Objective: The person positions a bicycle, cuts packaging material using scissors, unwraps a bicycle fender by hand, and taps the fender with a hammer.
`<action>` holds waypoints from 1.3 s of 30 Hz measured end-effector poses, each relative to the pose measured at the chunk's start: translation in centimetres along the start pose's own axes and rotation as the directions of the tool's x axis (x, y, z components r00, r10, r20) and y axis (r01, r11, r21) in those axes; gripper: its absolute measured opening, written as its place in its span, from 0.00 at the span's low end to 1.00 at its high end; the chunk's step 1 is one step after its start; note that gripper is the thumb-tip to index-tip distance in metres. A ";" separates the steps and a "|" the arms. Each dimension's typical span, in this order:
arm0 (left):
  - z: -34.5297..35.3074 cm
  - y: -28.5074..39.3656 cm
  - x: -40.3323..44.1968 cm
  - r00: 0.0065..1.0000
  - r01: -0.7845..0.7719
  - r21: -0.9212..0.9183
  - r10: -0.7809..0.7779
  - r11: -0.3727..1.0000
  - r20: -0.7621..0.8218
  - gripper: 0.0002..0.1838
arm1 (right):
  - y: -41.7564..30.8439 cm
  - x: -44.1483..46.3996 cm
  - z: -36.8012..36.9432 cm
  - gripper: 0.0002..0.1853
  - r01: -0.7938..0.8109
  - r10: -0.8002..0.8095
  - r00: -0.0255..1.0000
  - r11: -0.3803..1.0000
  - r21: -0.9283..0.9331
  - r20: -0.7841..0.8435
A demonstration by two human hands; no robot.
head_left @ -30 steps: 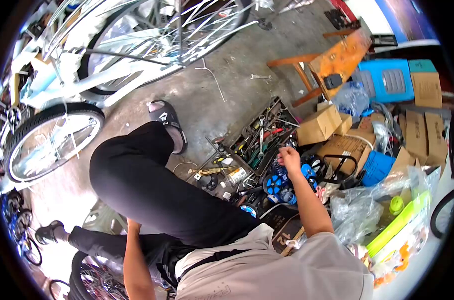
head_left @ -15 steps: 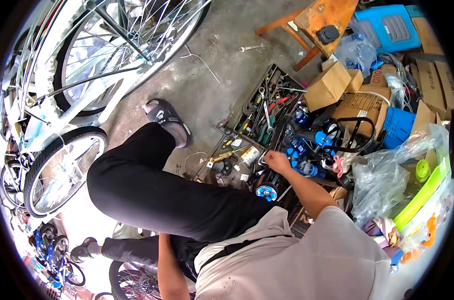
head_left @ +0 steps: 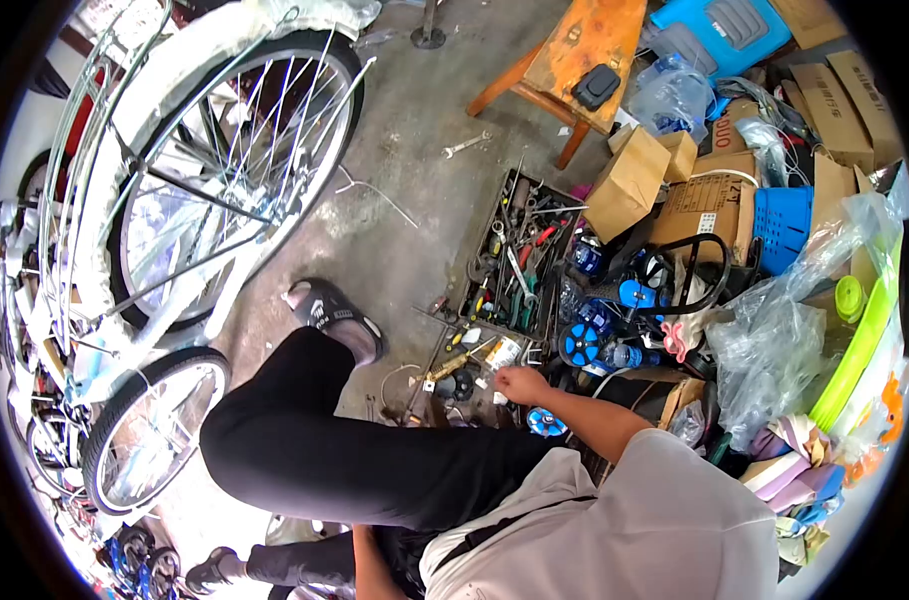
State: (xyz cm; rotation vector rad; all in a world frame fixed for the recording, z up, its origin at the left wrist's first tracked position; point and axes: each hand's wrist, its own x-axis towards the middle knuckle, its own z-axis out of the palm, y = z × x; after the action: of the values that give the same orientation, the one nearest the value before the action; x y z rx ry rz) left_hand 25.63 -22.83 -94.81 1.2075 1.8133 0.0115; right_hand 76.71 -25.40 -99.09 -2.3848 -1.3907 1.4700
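Observation:
My right hand [head_left: 521, 385] is closed, low over clutter beside my bent knee. Whatever its fingers hold, if anything, I cannot make out. Just beyond the fingers is a small white-and-yellow container [head_left: 502, 352]. A brass-coloured tool [head_left: 458, 363] lies left of it among small parts. Farther off, a tool tray [head_left: 461, 312] holds wrenches, pliers and screwdrivers. Blue-hubbed small wheels [head_left: 580, 345] are to the right of my hand, and another blue wheel [head_left: 546, 421] is below it. My left forearm [head_left: 368, 562] goes down behind my leg, with the hand hidden.
A bicycle wheel [head_left: 350, 110] and partly wrapped frame fill the left side. A loose wrench [head_left: 467, 145] lies on the floor near a wooden stool [head_left: 584, 45]. Cardboard boxes [head_left: 629, 185], a blue basket [head_left: 782, 230] and plastic wrap [head_left: 774, 360] crowd the right.
My right hand has drawn back from beside the tray toward my knee, staying closed. The camera view has shifted, so the bench and boxes appear farther left.

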 end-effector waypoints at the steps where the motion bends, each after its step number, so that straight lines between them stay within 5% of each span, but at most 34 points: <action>1: 0.0 -0.2 0.1 1.000 -0.001 0.000 0.001 1.000 -0.003 0.25 | -0.3 0.0 -0.1 0.13 0.027 -0.026 1.000 0.999 0.033 -0.004; 8: 1.0 -0.8 2.0 0.998 -0.054 0.002 0.054 0.999 -0.012 0.26 | 1.1 1.1 0.6 0.28 -0.044 0.042 0.995 0.999 0.016 0.092; 14: 2.1 -0.9 2.9 0.994 -0.104 0.046 0.102 0.994 0.039 0.27 | 8.9 3.8 5.8 0.20 -0.006 0.010 0.991 1.000 -0.025 0.132; 15: 2.3 -1.0 3.1 0.993 -0.112 0.058 0.110 0.992 0.042 0.27 | 10.0 4.4 6.4 0.19 0.108 -0.100 0.986 0.993 -0.057 0.137; 17: 2.6 -1.6 3.1 0.989 -0.139 0.067 0.135 0.988 0.062 0.27 | -0.5 0.0 -3.4 0.18 -0.332 0.283 0.907 0.936 0.114 0.312; 19: 2.7 -2.0 2.8 0.985 -0.165 0.078 0.160 0.983 0.070 0.28 | 5.6 4.0 2.1 0.19 -0.068 0.070 0.989 0.997 -0.022 0.129; 21: 2.9 -2.7 2.5 0.984 -0.170 0.082 0.165 0.982 0.069 0.28 | 4.4 4.0 0.7 0.29 -0.135 0.139 0.962 0.990 -0.033 0.233; 22: 3.0 -2.5 2.2 0.993 -0.096 0.059 0.091 0.994 0.078 0.22 | 10.1 6.7 4.2 0.23 0.232 -0.124 0.939 0.917 -0.325 0.321; 23: 2.7 -0.5 1.2 0.997 -0.052 -0.003 0.052 0.999 0.048 0.22 | 15.6 9.3 7.7 0.18 0.538 -0.377 0.842 0.635 -0.555 0.385; 25: 2.9 0.7 0.7 1.000 -0.008 0.039 0.008 0.999 -0.002 0.22 | 12.3 8.7 5.7 0.19 0.439 -0.343 0.891 0.818 -0.372 0.298; 27: 3.3 0.9 1.2 0.997 0.069 0.022 -0.068 0.997 -0.026 0.22 | 10.5 7.7 3.6 0.20 0.015 -0.039 0.987 0.988 0.151 0.158; 29: 3.6 1.0 1.5 0.991 0.074 0.124 -0.087 0.990 0.104 0.24 | 16.2 10.8 7.0 0.20 0.172 -0.185 0.981 0.970 0.171 0.065; 39: 4.7 1.3 1.4 0.993 0.094 0.088 -0.099 0.992 0.056 0.27 | 15.5 9.8 4.1 0.17 0.055 -0.078 0.987 0.986 0.155 0.143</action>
State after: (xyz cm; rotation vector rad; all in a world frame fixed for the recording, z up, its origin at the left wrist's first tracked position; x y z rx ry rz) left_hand 29.68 -23.30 -97.84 1.1654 1.8330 -0.1575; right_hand 85.79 -29.70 -115.01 -2.1578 -1.3190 1.7004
